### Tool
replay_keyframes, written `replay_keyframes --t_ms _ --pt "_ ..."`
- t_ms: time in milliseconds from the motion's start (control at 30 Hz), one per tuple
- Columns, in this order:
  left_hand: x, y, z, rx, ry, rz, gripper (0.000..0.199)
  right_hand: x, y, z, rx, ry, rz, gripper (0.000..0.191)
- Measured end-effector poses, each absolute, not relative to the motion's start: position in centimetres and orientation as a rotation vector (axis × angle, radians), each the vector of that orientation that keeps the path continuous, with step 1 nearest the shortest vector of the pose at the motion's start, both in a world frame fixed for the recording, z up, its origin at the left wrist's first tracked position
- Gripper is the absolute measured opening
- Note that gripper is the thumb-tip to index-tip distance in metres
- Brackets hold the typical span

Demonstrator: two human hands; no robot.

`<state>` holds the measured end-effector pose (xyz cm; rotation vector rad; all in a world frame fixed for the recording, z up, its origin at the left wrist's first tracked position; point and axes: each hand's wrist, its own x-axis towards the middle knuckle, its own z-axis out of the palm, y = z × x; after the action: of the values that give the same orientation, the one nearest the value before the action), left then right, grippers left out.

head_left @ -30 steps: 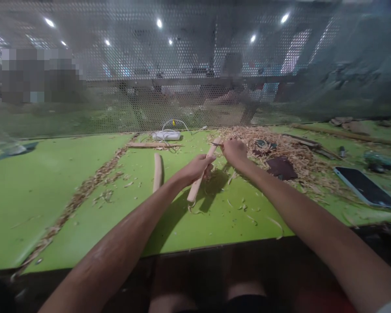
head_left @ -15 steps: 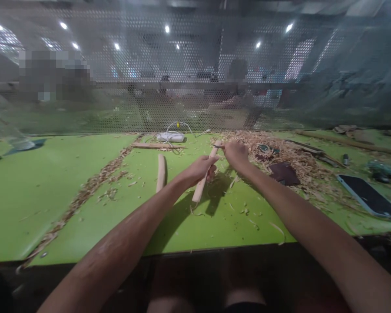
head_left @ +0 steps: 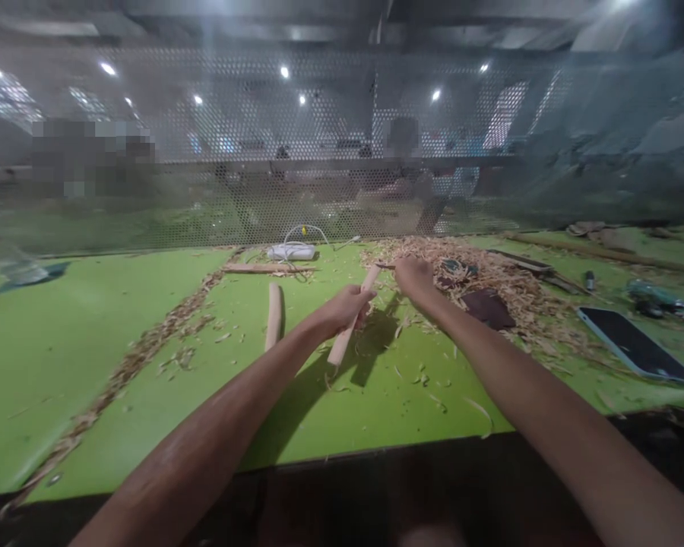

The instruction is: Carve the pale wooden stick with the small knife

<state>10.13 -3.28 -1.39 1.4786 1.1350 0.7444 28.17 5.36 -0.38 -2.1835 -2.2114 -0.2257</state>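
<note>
My left hand [head_left: 350, 308] is wrapped round the middle of a pale wooden strip [head_left: 342, 346], which slants away from me above the green tabletop [head_left: 376, 425]. At the strip's far end, my right hand [head_left: 415, 279] is closed on a small knife [head_left: 386, 266]. Its thin dark blade points left and meets or nearly meets the wood; the handle is mostly hidden by my fingers. To the left of my left hand lies a slightly curved piece of wood [head_left: 273, 315].
Wood shavings [head_left: 433, 251] heap behind and right of my right hand, with a dark brown patch [head_left: 489, 308] among them. A phone [head_left: 635, 346] lies at the right. Farther back are a white power strip [head_left: 290, 251], a flat stick [head_left: 262, 268] and a perforated screen [head_left: 319, 197].
The view has tilted up slightly, so the table sits lower. My right hand with the knife has shifted a little right relative to the wooden strip's end; my left hand keeps its hold.
</note>
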Motion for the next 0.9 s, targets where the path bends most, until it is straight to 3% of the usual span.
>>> replay_keyframes --t_ms 167,300,633,900 --pt "9.6 -5.0 -0.1 1.544 0.955 0.649 0.03 31.6 5.1 0.2 -2.306 -1.947 -0.178 0.035" --pt "9.6 -4.7 -0.4 1.443 0.873 0.734 0.032 32.4 4.5 1.4 -2.272 -1.824 -0.242 0.044" --pt "10.2 -4.3 -0.1 1.29 0.941 0.864 0.034 25.8 1.6 0.5 -1.926 -2.247 -0.29 0.039" --pt "11.1 -4.9 0.0 1.24 1.007 0.885 0.028 25.6 1.6 0.0 -1.964 -2.237 -0.334 0.042"
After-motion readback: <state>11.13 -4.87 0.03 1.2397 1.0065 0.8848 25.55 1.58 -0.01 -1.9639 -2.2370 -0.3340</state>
